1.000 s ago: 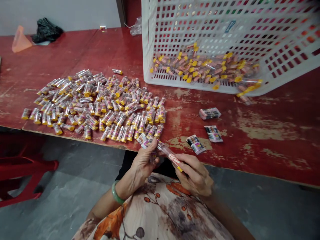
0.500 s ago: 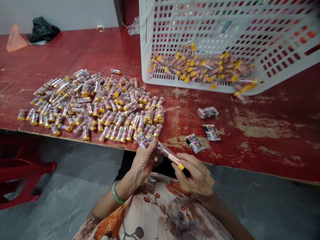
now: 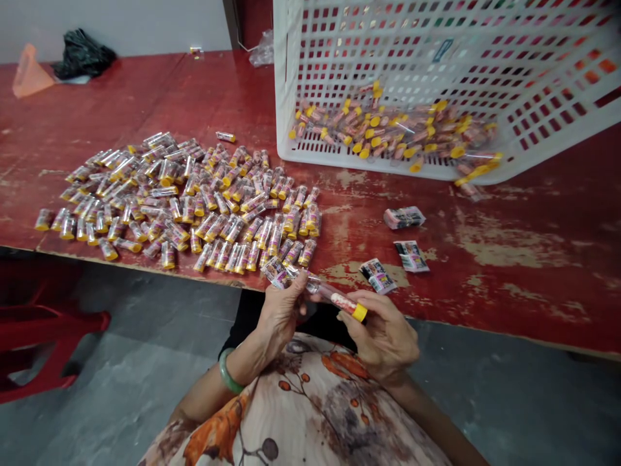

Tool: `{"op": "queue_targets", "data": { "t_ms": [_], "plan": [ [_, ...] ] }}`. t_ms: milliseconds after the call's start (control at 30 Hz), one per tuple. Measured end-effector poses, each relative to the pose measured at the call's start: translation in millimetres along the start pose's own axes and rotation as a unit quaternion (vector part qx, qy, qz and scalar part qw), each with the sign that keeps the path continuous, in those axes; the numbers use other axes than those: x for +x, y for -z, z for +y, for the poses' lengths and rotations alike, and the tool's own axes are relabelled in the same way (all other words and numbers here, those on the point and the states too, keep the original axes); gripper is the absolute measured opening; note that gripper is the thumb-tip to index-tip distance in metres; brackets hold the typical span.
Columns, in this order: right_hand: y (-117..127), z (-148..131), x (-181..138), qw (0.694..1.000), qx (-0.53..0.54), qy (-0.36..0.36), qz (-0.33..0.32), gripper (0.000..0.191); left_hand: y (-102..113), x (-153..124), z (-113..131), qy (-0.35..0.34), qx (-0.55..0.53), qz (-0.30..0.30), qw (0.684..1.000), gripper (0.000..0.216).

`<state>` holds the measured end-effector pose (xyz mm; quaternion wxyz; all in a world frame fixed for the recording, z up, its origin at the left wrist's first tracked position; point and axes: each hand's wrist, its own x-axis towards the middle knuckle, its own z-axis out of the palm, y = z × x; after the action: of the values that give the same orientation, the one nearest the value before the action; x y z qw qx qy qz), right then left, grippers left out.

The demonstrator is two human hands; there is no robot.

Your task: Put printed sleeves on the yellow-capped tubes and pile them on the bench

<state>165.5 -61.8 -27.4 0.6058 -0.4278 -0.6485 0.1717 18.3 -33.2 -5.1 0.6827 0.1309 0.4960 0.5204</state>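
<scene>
My left hand [image 3: 279, 314] is closed, thumb on top, on small printed slips [image 3: 275, 272] and the far end of a clear plastic tube [image 3: 343, 301]. A yellow cap [image 3: 359, 312] closes the near end of this tube, and a red-and-white filling shows beside it. Around that capped end the fingers of my right hand [image 3: 385, 336] are pinched. The tube slants down to the right just over the table's front edge. To the left lies a large pile of short, rolled-up yellow-capped tubes [image 3: 228, 213]. What my left fingers hold underneath is hidden.
On the red table [image 3: 485, 278] lie a stack of printed slips [image 3: 404, 217] and two smaller stacks. A white plastic basket [image 3: 286, 97] lies behind them with yellow-capped tubes inside. A black bag [image 3: 83, 55] and an orange funnel [image 3: 30, 72] are far left; a red stool [image 3: 43, 343] stands below.
My right hand has shifted slightly, with the capped end of the tube moving a little right and up. My left hand stays nearly in place, still gripping the slips and tube end.
</scene>
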Motion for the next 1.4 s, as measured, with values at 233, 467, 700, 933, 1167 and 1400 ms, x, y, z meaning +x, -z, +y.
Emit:
{"op": "queue_targets", "data": {
  "t_ms": [233,467,700,933,1167,1400],
  "plan": [
    [8,5,-6,0.984,-0.142,0.107,-0.025,0.048,0,3,0,-0.008,-0.013,0.032,0.999,0.048],
    [16,0,1,0.956,-0.203,0.201,-0.064,0.052,-2,5,2,0.003,-0.043,0.055,0.998,0.047],
    [30,-9,0,0.952,-0.186,0.218,-0.104,0.049,-4,8,2,0.008,-0.058,0.075,0.995,0.051],
    [32,-7,2,0.942,-0.188,0.244,-0.135,0.037,-7,3,1,0.010,-0.026,0.046,0.999,0.049],
    [38,-13,19,0.892,-0.199,0.327,-0.239,0.021,-8,1,-2,0.002,-0.012,0.020,1.000,0.048],
    [27,-13,12,0.946,-0.172,0.235,-0.139,0.039,-2,1,-6,-0.042,0.039,0.000,0.998,0.041]
  ]
}}
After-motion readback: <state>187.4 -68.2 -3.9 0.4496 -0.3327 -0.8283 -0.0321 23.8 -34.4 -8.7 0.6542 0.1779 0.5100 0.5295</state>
